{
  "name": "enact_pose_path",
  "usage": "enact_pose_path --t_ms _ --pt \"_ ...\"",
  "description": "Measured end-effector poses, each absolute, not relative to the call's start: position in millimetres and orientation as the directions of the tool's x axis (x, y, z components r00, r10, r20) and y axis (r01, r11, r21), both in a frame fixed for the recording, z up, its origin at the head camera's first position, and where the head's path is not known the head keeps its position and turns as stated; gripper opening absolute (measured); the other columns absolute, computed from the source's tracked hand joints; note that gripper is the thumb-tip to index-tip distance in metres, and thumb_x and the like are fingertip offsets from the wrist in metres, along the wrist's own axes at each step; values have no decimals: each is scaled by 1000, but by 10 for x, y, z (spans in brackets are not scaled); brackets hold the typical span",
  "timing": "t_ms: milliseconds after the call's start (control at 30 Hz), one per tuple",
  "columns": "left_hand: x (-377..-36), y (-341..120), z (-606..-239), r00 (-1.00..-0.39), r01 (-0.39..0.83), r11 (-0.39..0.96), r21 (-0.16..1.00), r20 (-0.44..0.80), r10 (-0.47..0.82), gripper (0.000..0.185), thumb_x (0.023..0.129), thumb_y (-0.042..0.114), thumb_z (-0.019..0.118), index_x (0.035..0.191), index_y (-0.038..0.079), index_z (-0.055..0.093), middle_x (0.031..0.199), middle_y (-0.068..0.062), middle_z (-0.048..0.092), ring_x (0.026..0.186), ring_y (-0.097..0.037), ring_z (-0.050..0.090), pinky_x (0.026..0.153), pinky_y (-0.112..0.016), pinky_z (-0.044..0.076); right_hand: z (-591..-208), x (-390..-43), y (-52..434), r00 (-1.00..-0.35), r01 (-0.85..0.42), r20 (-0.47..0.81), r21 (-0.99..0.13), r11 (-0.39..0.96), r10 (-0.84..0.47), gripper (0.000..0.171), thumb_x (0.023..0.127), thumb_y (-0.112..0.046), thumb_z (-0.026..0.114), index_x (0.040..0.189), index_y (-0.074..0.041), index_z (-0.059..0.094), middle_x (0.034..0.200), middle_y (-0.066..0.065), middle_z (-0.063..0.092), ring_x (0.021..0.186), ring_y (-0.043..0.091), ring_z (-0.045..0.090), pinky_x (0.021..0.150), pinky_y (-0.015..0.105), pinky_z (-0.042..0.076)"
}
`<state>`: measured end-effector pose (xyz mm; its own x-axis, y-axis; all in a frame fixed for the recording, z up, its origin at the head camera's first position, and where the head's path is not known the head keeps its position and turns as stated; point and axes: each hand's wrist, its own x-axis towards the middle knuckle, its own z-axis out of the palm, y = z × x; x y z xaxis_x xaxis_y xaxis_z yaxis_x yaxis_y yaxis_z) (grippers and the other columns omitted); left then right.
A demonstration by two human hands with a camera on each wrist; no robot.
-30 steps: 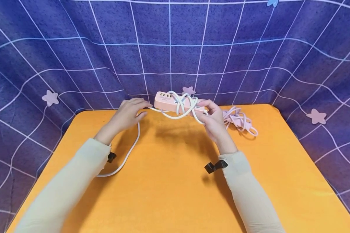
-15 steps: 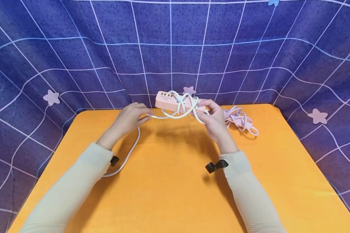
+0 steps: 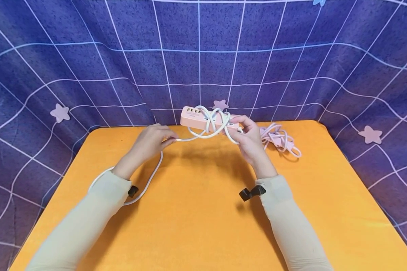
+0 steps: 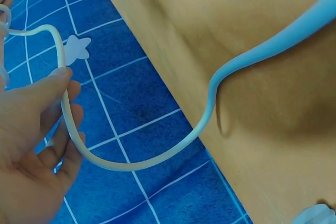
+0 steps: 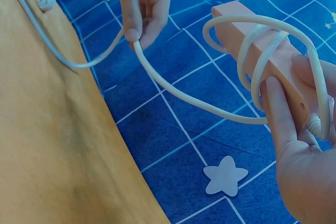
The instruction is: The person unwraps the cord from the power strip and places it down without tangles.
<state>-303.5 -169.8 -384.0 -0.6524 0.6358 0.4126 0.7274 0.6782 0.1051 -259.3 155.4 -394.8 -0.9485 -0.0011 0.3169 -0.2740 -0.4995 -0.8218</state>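
A pink power strip [image 3: 191,119] with several USB ports at its left end is held up above the far part of the table. White cord [image 5: 178,94] loops and crosses around its body. My right hand [image 3: 251,141] grips the strip's right end, thumb and fingers on its sides. To the left, my left hand [image 3: 149,141] pinches the cord between thumb and fingers, a short way from the strip. Past that pinch, the cord [image 4: 121,166] hangs in a curve down to the table, passing partly under the left forearm in the head view.
A second bundle of pale pink cord [image 3: 278,137] lies on the orange table [image 3: 203,210] at the back right. A whitish plug-like piece [image 5: 46,1] shows at the upper left of the right wrist view. A blue gridded curtain [image 3: 203,67] stands behind the table.
My left hand has come down a little from beside the strip's left end, bringing the pinched cord lower. The right hand and the power strip have hardly moved.
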Motion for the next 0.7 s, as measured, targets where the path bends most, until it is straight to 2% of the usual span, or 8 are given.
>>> enact_pose_path --t_ms 200,400,700 --pt "-3005 -1709 -3850 -654 730 670 138 425 626 9 92 13 83 102 12 84 97 -3 80 87 -28 70 79 -44 54 -3952 -2598 1558 -951 -264 310 -822 -505 -8 42 86 28 62 96 -12 73 122 7 67 95 19 73 85 39 65" --pt "-2999 -1704 -3874 -671 725 663 187 408 619 9 93 14 83 102 13 84 98 -3 80 91 -26 72 84 -46 55 -3953 -2586 1568 -949 -264 315 -818 -511 -15 43 86 27 61 96 -12 73 122 8 67 95 19 74 82 36 65" --pt "-2977 -1683 -3900 -700 707 657 261 392 597 6 93 14 83 100 14 84 93 -1 79 83 -19 71 74 -40 54 -3941 -2577 1563 -946 -267 323 -815 -515 -20 41 87 27 61 97 -11 73 122 8 67 93 19 75 81 36 65"
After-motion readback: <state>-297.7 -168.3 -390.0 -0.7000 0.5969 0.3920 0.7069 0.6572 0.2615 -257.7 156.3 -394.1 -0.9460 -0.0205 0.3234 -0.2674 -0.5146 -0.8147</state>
